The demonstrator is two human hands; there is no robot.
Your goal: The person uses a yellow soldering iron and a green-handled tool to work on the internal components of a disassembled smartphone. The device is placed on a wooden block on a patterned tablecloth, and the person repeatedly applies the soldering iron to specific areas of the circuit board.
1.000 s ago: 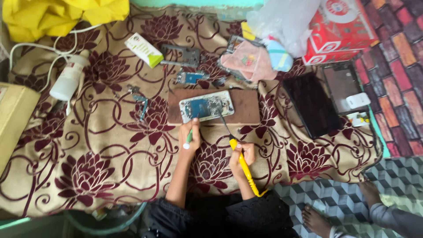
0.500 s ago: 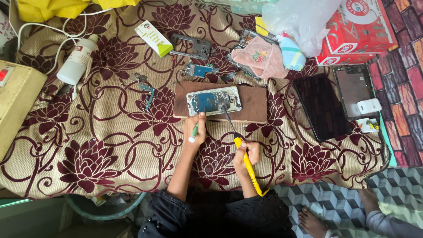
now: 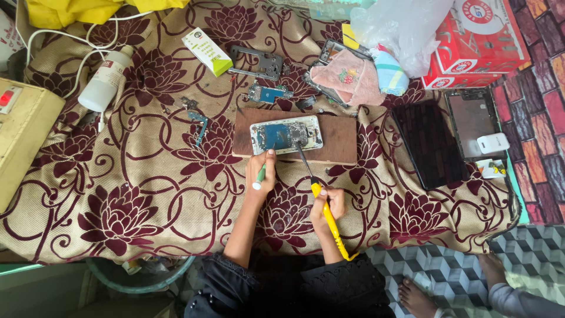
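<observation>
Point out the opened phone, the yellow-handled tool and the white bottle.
opened phone (image 3: 286, 134), head view, middle of its exposed inside
yellow-handled tool (image 3: 331, 224), head view, handle
white bottle (image 3: 106, 79), head view, body

Cut off at the left edge of the view: beige box (image 3: 23, 141) on the cloth-covered bench (image 3: 135, 194). Cropped at the top edge: yellow cloth (image 3: 88, 9), clear plastic bag (image 3: 406, 26). Near the bench's far right corner, red carton (image 3: 477, 41), partly cut off at the top and partly covered by the bag. Hidden inside the closed left hand (image 3: 262, 171): most of a green and white tool (image 3: 259, 178). Too small to tell: parts on the opened phone (image 3: 286, 134), tip of the yellow-handled iron (image 3: 327, 215) in the right hand (image 3: 328, 206). Cropped at the bottom right corner: another person's feet (image 3: 494, 277).
</observation>
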